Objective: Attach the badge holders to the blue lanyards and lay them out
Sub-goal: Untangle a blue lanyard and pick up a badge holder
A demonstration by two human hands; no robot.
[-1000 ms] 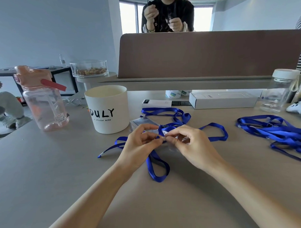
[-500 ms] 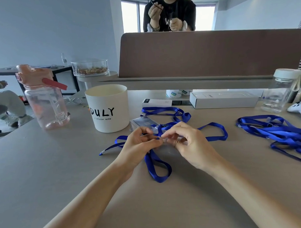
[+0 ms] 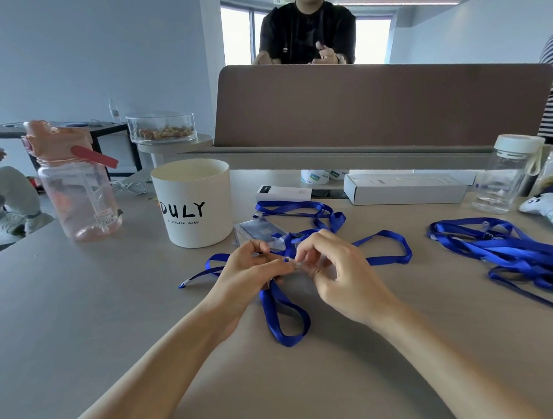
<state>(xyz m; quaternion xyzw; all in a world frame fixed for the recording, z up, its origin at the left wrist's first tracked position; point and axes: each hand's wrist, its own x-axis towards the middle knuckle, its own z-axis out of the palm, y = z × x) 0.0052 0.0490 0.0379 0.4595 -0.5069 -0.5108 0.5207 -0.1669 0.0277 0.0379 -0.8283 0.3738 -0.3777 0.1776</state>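
Note:
A blue lanyard point(image 3: 285, 315) loops over the grey table in front of me. My left hand point(image 3: 246, 273) pinches its clip end, fingers curled. My right hand point(image 3: 337, 270) pinches a small clear piece, the top of a badge holder, right against the left fingertips. The holder's body is mostly hidden under my right hand. A stack of clear badge holders point(image 3: 259, 233) lies just beyond my hands, beside the cup. More blue lanyards point(image 3: 300, 208) lie behind it, and a tangled pile of lanyards point(image 3: 502, 248) sits at the right.
A white cup marked DULY point(image 3: 192, 203) stands left of the holders. A pink water bottle point(image 3: 75, 188) is farther left. White boxes point(image 3: 404, 189) and a clear jar point(image 3: 510, 173) line the brown divider point(image 3: 384, 102). A person sits behind it.
My fingertips have shifted slightly at the clip, and the right fingers have opened out a little. The view has tilted down a bit. The lanyard stays where it was.

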